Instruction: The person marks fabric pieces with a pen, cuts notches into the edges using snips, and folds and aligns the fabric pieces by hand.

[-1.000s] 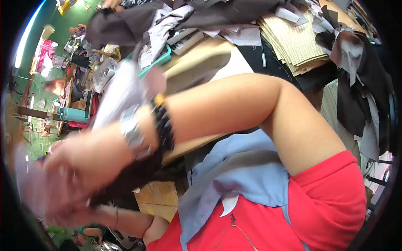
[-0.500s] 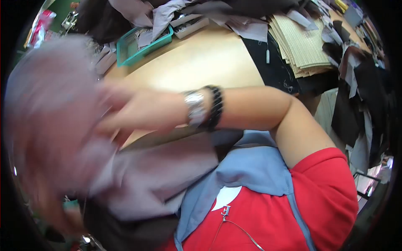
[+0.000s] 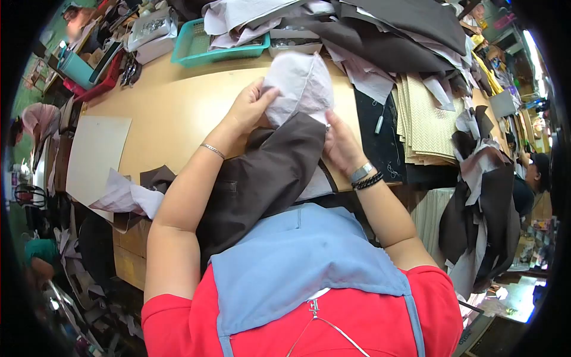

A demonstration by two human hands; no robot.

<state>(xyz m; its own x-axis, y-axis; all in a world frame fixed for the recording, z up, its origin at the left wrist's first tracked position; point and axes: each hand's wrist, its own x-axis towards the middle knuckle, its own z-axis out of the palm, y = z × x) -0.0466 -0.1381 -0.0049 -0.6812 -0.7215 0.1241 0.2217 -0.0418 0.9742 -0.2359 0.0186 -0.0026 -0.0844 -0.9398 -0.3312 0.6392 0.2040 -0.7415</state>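
Note:
My left hand (image 3: 251, 107) pinches the left edge of a pale lilac-grey fabric lining (image 3: 300, 83), raised above the table. My right hand (image 3: 342, 143) grips its lower right edge where it meets dark brown fabric (image 3: 267, 160). A seam runs down the pale part. The brown fabric, with a small stitched rectangle on it, drapes from between my hands across my left forearm's side to my lap. Some fingertips are hidden behind the cloth.
A wooden table (image 3: 160, 107) bears a teal basket (image 3: 196, 59), piled dark and pale fabric pieces (image 3: 392, 35) and stacked woven-texture cream sheets (image 3: 425, 125). A white board (image 3: 98, 154) lies at left. Brown and grey cloth (image 3: 485, 208) hangs at right. Other people are at both sides.
My right arm has come back from the far left, and the fabric has moved from left to centre in front of me. The view has steadied, and both hands now show clearly on the cloth.

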